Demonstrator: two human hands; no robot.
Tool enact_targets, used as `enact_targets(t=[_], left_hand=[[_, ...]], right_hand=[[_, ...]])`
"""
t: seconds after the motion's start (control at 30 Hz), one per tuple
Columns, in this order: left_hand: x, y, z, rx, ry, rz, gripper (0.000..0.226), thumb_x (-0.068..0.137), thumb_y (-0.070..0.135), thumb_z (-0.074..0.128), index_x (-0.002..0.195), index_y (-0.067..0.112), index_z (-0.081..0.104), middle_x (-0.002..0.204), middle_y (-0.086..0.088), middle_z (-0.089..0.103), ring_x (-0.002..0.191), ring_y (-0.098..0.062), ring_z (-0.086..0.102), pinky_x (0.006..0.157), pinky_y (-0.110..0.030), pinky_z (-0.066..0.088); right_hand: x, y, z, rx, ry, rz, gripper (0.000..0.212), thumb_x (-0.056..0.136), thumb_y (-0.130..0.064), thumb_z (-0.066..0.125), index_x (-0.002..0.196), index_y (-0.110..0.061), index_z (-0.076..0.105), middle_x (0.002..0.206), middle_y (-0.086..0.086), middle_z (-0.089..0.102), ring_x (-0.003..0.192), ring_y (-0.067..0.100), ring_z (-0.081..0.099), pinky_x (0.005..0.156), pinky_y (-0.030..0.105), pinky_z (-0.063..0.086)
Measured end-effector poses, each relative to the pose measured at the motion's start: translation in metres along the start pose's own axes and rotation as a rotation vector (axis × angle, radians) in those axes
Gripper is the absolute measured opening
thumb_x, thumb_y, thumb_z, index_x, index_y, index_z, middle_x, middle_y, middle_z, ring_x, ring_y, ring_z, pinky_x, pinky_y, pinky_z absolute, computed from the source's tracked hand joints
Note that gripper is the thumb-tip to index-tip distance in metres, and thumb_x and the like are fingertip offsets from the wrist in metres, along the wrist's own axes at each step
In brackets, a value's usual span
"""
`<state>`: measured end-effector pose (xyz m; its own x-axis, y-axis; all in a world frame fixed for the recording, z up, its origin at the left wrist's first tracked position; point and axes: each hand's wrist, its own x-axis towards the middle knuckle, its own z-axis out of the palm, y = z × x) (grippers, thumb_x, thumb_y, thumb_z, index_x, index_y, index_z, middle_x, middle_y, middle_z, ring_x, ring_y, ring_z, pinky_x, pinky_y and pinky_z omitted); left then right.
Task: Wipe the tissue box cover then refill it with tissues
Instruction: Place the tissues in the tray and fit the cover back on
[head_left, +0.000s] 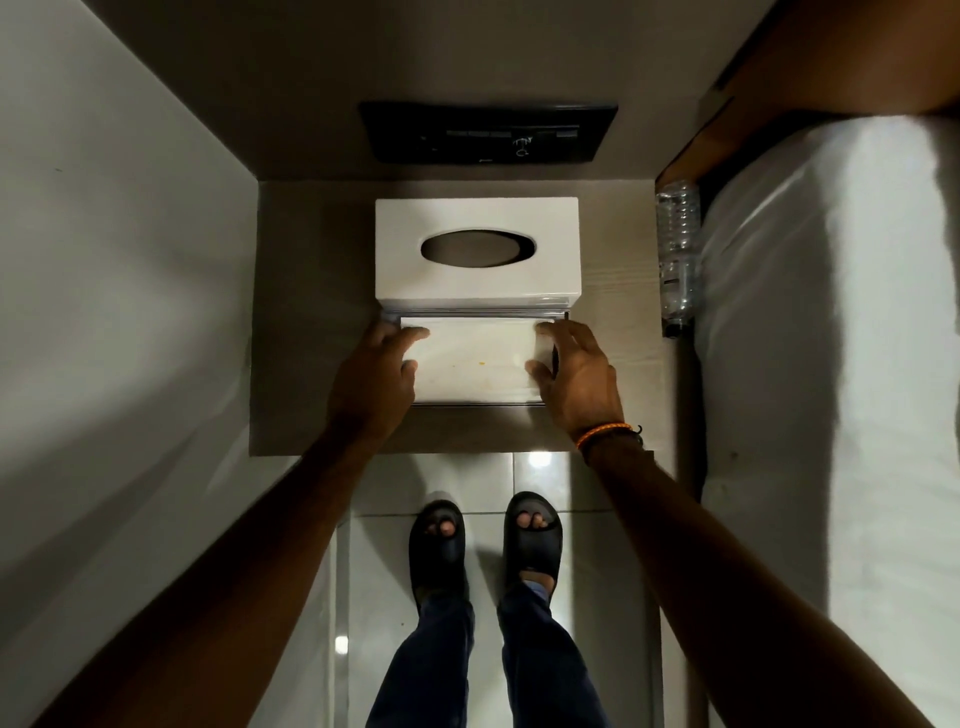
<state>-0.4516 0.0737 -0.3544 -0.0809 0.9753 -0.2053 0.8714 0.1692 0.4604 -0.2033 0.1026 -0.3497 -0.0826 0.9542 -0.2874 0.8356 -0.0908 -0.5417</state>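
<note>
In the middle of the frame, on a small wooden shelf (613, 322) between two white beds, stands a white tissue box cover (477, 252). It is upright, and the oval opening in its top looks dark inside. Just below it in the frame, touching its front edge, lies a flat white pack of tissues (475, 358) on what looks like a clear tray; I cannot tell if this tray belongs to the cover.

The left hand (374, 374) is on the left end of the pack. Its fingers are bent loosely around that end, with the fingertips on the top surface, half closed. The right hand (576, 374) is on the right end of the pack in the same way, the fingers spread a little and curled over the edge. Both hands touch the pack, but I cannot tell how firmly they grip it. On the right wrist is an orange bracelet (605, 434).

At the top of the frame, on the wall above the shelf, is a black switch panel (488, 132). At the right edge of the shelf, beside the bed, lies a clear plastic bottle (678, 249). In the lower middle of the frame the person's feet in black sandals (532, 535) stand on a shiny tiled floor (587, 597).
</note>
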Motion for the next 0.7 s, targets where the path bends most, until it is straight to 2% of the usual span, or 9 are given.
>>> enact_targets(t=[0.1,0.2,0.43,0.57,0.63,0.7], left_hand=[[0.000,0.000,0.000,-0.005,-0.024,0.008,0.043,0.094,0.008,0.063,0.136,0.016,0.064,0.137,-0.012,0.058,0.113,-0.036,0.063,0.097,-0.047,0.055],[0.003,0.001,0.000,-0.014,-0.058,-0.013,0.044,0.094,0.007,0.062,0.137,0.017,0.063,0.134,-0.010,0.057,0.112,-0.035,0.062,0.098,-0.046,0.054],[0.007,-0.005,0.002,-0.042,-0.061,-0.017,0.044,0.093,0.006,0.064,0.136,0.016,0.064,0.131,-0.011,0.057,0.114,-0.034,0.060,0.101,-0.043,0.050],[0.006,-0.007,0.002,-0.038,-0.056,-0.004,0.042,0.094,0.009,0.065,0.135,0.018,0.065,0.131,-0.009,0.058,0.112,-0.033,0.062,0.100,-0.044,0.052],[0.007,-0.006,-0.001,-0.031,-0.043,0.009,0.037,0.094,0.014,0.066,0.131,0.018,0.067,0.129,-0.008,0.060,0.108,-0.032,0.064,0.097,-0.043,0.054],[0.009,-0.005,-0.008,-0.025,0.009,-0.005,0.031,0.096,0.022,0.064,0.127,0.019,0.069,0.125,-0.008,0.062,0.102,-0.029,0.065,0.092,-0.042,0.055]], right_hand=[[0.004,-0.001,-0.002,-0.033,-0.103,0.014,0.057,0.095,-0.021,0.071,0.149,-0.016,0.052,0.153,0.011,0.048,0.129,0.035,0.058,0.106,0.048,0.052],[0.006,-0.003,-0.003,-0.066,-0.155,0.034,0.058,0.098,-0.022,0.067,0.152,-0.017,0.047,0.158,0.011,0.043,0.133,0.036,0.056,0.110,0.046,0.049],[0.009,-0.002,-0.001,-0.062,-0.134,0.053,0.058,0.098,-0.020,0.066,0.153,-0.018,0.047,0.159,0.010,0.043,0.132,0.036,0.056,0.108,0.044,0.048],[0.004,-0.004,-0.002,-0.120,-0.130,0.043,0.058,0.098,-0.025,0.065,0.154,-0.023,0.046,0.159,0.005,0.041,0.119,0.040,0.064,0.100,0.047,0.053],[0.002,-0.006,-0.008,-0.113,-0.056,0.046,0.054,0.096,-0.027,0.068,0.147,-0.024,0.053,0.155,0.001,0.046,0.112,0.040,0.067,0.094,0.048,0.057],[0.002,-0.008,-0.017,-0.053,0.120,0.026,0.038,0.094,-0.027,0.069,0.131,-0.022,0.064,0.141,0.003,0.057,0.105,0.037,0.068,0.088,0.047,0.059]])
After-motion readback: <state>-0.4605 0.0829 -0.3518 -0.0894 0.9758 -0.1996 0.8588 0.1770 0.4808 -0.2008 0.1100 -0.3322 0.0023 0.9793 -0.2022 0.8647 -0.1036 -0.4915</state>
